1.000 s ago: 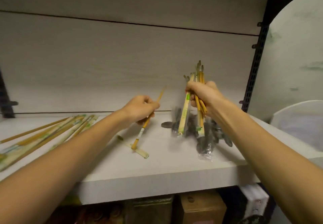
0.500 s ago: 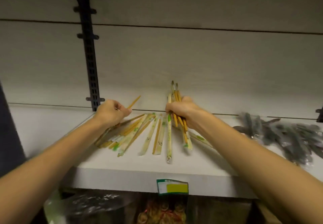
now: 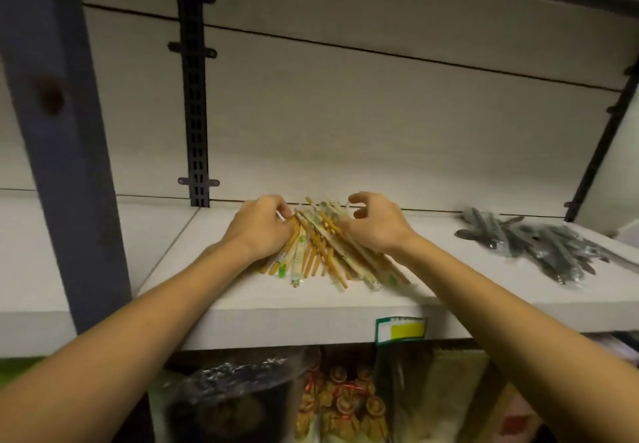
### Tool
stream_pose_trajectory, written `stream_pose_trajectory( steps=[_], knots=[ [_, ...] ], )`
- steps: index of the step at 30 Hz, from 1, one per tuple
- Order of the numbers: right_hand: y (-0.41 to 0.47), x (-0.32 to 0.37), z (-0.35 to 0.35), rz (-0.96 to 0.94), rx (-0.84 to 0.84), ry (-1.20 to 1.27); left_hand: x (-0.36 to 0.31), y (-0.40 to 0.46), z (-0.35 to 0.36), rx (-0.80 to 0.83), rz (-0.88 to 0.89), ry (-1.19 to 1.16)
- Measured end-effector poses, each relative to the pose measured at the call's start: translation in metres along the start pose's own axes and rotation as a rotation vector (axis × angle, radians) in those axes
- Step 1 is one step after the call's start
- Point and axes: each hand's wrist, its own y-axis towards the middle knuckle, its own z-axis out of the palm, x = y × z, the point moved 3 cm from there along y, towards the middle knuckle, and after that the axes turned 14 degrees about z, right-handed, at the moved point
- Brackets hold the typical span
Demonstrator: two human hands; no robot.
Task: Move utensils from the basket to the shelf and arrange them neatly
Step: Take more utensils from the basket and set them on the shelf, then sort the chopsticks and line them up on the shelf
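two hands on wrapped chopsticks, green-yellow shelf tag unreadable

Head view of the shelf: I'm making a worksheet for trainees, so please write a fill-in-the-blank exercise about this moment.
1. The wrapped chopsticks lie fanned out on the white ____.
2. The left hand rests on the ____ side of the chopstick pile, fingers curled at its far end.
3. The right hand hovers over the pile with its fingers spread and holds ____.
4. The grey wrapped cutlery lies to the ____ of the chopsticks, apart from them.

Missing words: shelf; left; nothing; right
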Motion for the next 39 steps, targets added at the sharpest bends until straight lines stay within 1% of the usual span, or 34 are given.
stream_pose_trajectory(
  steps=[5, 10, 13, 16, 18, 20, 23, 27, 30, 32, 34, 37, 39],
  knots=[
    [-0.022, 0.001, -0.009, -0.171, -0.031, -0.179, -0.009, -0.036, -0.024, -0.017, 0.046, 0.067],
    [-0.06, 0.002, -0.008, -0.329, -0.043, -0.259, -0.036, -0.079, -0.045, -0.025, 0.119, 0.141],
    [-0.096, 0.0, -0.001, -0.485, -0.109, -0.297, -0.054, -0.11, -0.051, -0.029, 0.147, 0.232],
    [-0.138, 0.002, 0.006, -0.657, -0.161, -0.253, -0.071, -0.149, -0.058, -0.075, 0.173, 0.343],
    [-0.164, 0.004, 0.019, -0.738, -0.113, -0.172, -0.075, -0.182, -0.062, -0.127, 0.168, 0.387],
    [-0.19, 0.005, 0.043, -0.805, -0.044, -0.115, -0.07, -0.218, -0.065, -0.14, 0.154, 0.448],
    [-0.224, 0.0, 0.094, -0.855, 0.07, -0.13, -0.043, -0.273, -0.067, -0.073, 0.093, 0.529],
    [-0.251, -0.007, 0.16, -0.824, 0.224, -0.146, 0.019, -0.343, -0.066, 0.092, -0.094, 0.637],
    [-0.263, -0.005, 0.206, -0.769, 0.314, -0.169, 0.074, -0.388, -0.071, 0.194, -0.236, 0.654],
    [-0.269, 0.002, 0.235, -0.746, 0.346, -0.18, 0.11, -0.41, -0.081, 0.213, -0.328, 0.625],
    [-0.272, 0.015, 0.264, -0.723, 0.368, -0.189, 0.146, -0.428, -0.095, 0.203, -0.384, 0.623],
    [-0.274, 0.042, 0.308, -0.658, 0.383, -0.193, 0.203, -0.446, -0.123, 0.179, -0.41, 0.628],
    [-0.274, 0.06, 0.338, -0.592, 0.392, -0.187, 0.24, -0.453, -0.144, 0.197, -0.4, 0.633]
  ],
)
